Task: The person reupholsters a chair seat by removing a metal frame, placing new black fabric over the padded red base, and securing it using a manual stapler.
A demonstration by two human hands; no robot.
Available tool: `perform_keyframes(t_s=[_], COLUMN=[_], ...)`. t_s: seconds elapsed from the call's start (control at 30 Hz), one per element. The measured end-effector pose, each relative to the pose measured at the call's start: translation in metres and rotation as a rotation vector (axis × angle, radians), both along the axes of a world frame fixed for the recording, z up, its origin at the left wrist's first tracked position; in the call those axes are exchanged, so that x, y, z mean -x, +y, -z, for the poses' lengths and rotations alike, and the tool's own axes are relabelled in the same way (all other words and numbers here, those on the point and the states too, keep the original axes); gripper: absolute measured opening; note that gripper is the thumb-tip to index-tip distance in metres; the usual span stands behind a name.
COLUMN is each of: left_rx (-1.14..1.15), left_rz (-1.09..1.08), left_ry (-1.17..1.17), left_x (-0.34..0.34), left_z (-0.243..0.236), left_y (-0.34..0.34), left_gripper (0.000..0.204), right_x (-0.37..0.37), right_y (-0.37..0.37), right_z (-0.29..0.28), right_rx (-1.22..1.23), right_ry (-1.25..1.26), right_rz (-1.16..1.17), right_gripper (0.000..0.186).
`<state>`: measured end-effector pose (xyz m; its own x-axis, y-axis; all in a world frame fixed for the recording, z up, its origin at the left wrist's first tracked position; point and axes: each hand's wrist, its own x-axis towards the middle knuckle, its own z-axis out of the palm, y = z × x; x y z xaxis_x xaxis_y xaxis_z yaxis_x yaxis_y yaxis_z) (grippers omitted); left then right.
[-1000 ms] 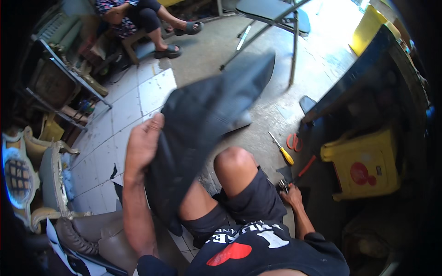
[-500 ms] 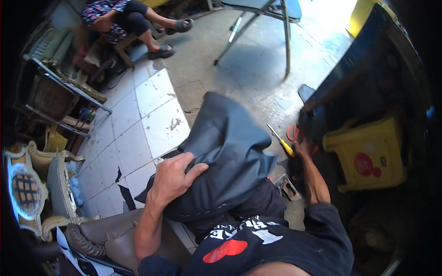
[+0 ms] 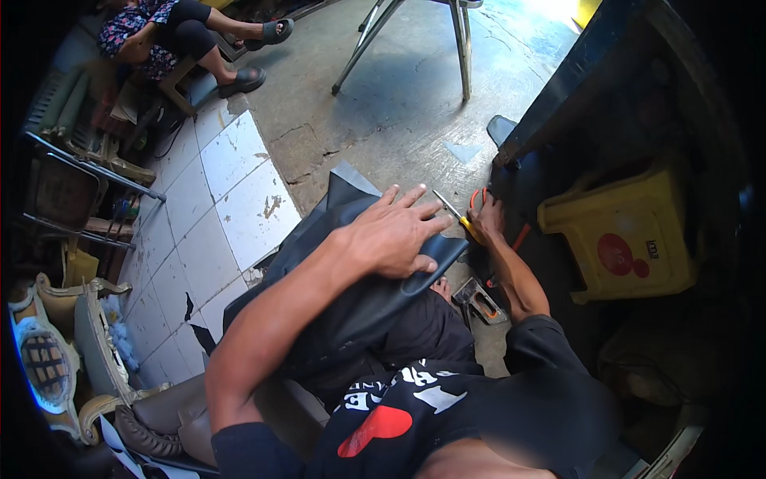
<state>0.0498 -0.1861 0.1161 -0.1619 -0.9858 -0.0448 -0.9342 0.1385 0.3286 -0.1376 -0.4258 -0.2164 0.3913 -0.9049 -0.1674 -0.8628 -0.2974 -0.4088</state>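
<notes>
A black leather-like sheet [image 3: 343, 311] drapes over my lap, its far corner folded up. Across it my left hand [image 3: 399, 235] lies with fingers spread, pressing on the top and holding nothing. My right hand [image 3: 488, 219] reaches down to the floor, its fingers closed at the orange handle loops of a pair of scissors [image 3: 477, 194]; the blades are hidden. Just left of that hand lies a screwdriver [image 3: 467, 227] with a yellow handle. Closer to me, beside my foot, rests a metal staple gun [image 3: 482, 303].
A yellow plastic stool [image 3: 622, 239] lies tipped at the right, beneath a dark panel [image 3: 590, 88]. A folding chair's legs [image 3: 461, 48] stand ahead. Another person [image 3: 171, 40] sits at far left. Carved furniture frames [image 3: 96, 335] line the left side.
My left hand has slid forward and right over the sheet, its fingers spreading and the sheet flattening. My right hand has moved up onto the orange scissor loops. The whole view has shifted.
</notes>
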Motion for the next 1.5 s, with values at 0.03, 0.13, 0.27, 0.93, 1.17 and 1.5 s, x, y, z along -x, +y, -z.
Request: perform_keyframes(t_s=[0.03,0.13,0.27,0.93,1.17,1.5], left_rx=[-0.146,-0.565,-0.047,-0.228,-0.073,0.035], left_rz=[0.045,0.111,0.085,0.098,-0.001,-0.089], left_ry=[-0.012,0.071,0.194,-0.015,0.083,0.167], left_x=[0.002,0.000,-0.001,0.007,0.001,-0.005], left_z=[0.004,-0.010,-0.022,-0.092,-0.081,-0.067], left_y=[-0.013,-0.045,-0.034,0.028,0.019,0.021], left_gripper=[0.045,0.040,0.026,0.030,0.021,0.021], right_x=[-0.002,-0.016,0.011,0.028,-0.009,-0.008], right_y=[-0.005,-0.022,-0.051,0.021,0.046,0.056], right_z=[0.001,-0.001,0.004,-0.366,-0.355,-0.332], right_rx=[-0.053,-0.220,-0.747,0.058,0.236,0.206], right_ry=[0.032,0.064,-0.221,-0.087,-0.064,-0.177], right_rz=[0.041,0.198,0.207,-1.363,-1.798,-1.744], right_gripper=[0.079,0.078,0.054,0.065,0.041,0.042])
